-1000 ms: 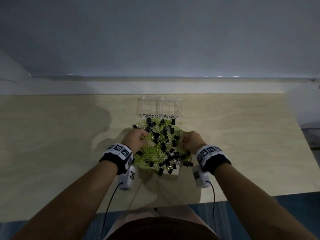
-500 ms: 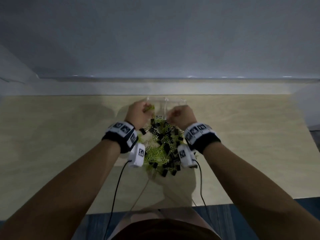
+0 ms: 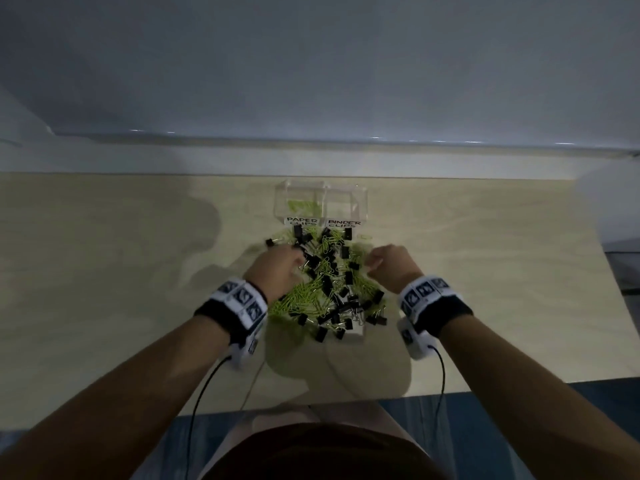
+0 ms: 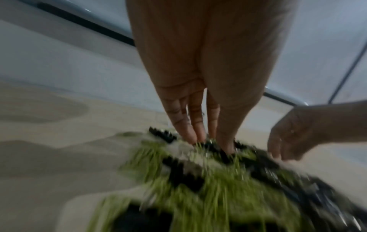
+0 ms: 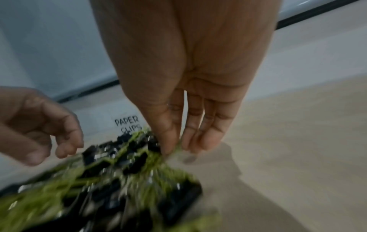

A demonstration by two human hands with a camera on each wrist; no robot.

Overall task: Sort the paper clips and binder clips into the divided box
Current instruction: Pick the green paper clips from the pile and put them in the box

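Note:
A heap of green paper clips and black binder clips point(image 3: 329, 282) lies on the wooden table just in front of a clear divided box point(image 3: 360, 202). Its left half is labelled PAPER CLIPS point(image 5: 128, 124) and its right half BINDER CLIPS. A few green paper clips point(image 3: 299, 205) lie in the left compartment. My left hand point(image 3: 298, 263) reaches into the heap's left side with nearly straight fingers point(image 4: 195, 135) touching the clips. At the heap's right side my right hand point(image 5: 175, 149) pinches green paper clips between thumb and fingers. Both wrist views are blurred.
One stray paper clip point(image 3: 363, 236) lies right of the box. A pale wall ledge point(image 3: 311, 157) runs behind the table. The table's front edge point(image 3: 485, 386) is close to my body, and cables hang from both wristbands.
Both hands were at the heap, rose to the box half a second ago, and have come back down to the heap's two sides. Green paper clips now lie in the left compartment.

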